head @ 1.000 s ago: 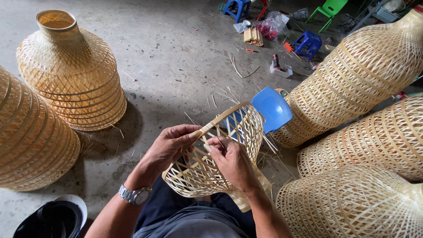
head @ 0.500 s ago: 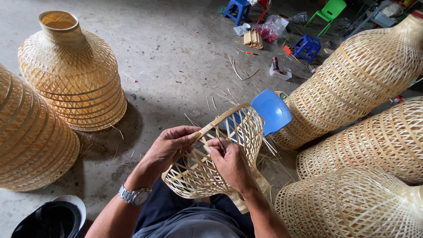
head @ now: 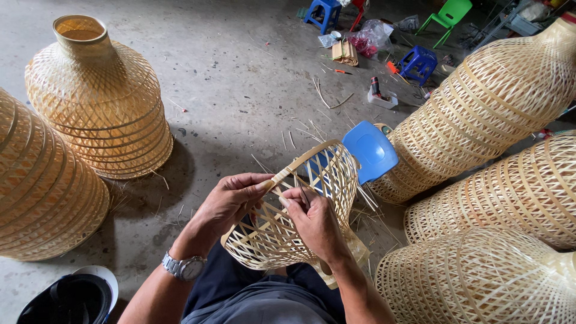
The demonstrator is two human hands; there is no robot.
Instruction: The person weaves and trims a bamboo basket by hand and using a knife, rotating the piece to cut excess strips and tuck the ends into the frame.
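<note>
Weaving step in hand: your left hand (head: 231, 201) pinches a strip (head: 287, 175) at the rim of the basket (head: 300, 210) on your lap. Your right hand (head: 315, 222), just beside, grips the lattice closed. Next move likely needs firm strip tension.

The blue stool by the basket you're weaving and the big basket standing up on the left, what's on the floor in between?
Head view: only bare concrete floor with scattered thin bamboo strips.

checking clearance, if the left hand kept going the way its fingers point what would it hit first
Probably the right hand: the left hand points rightward across the woven bamboo basket it already grips, fingertips nearly meeting the right's. Depth is unclear.
</note>
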